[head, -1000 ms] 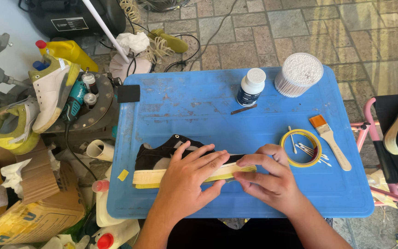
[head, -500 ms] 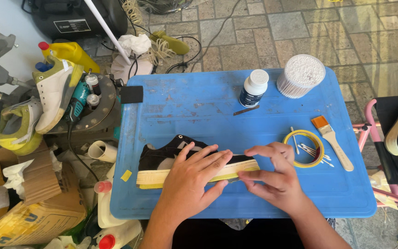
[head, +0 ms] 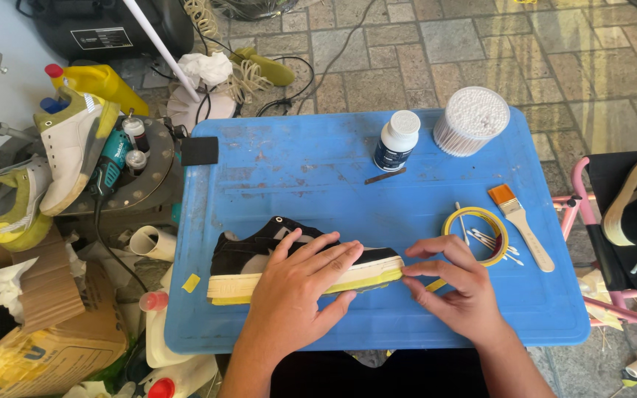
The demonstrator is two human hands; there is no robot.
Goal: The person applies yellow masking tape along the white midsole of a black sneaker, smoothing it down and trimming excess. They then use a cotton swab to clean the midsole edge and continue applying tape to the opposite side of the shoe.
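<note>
Since the earlier frame, little had moved: both hands stayed on the black suede sneaker with a cream sole [head: 259, 254], and the right hand had drawn slightly nearer the toe end. The left hand [head: 296, 291] lay flat over the shoe's side, fingers [head: 329, 258] spread and extended, pressing it down onto the blue plastic tray table [head: 296, 169]. The right hand [head: 460, 287] sat at the shoe's toe end, its thumb and fingertips [head: 416, 276] drawn close together in a pinch on the strip of yellow masking tape [head: 377, 280] running along the sole edge.

The sneaker lay on its side near the table's front edge, its long axis running left to right, toe pointing right toward the right hand, heel to the left beyond the left hand's fingers. Just beyond the right hand lay a roll of yellow tape [head: 478, 234], with a wooden-handled brush with orange bristles [head: 521, 227] beside it. Farther back stood a dark bottle with a white cap [head: 396, 141] and a round tub of cotton swabs [head: 471, 120].
</note>
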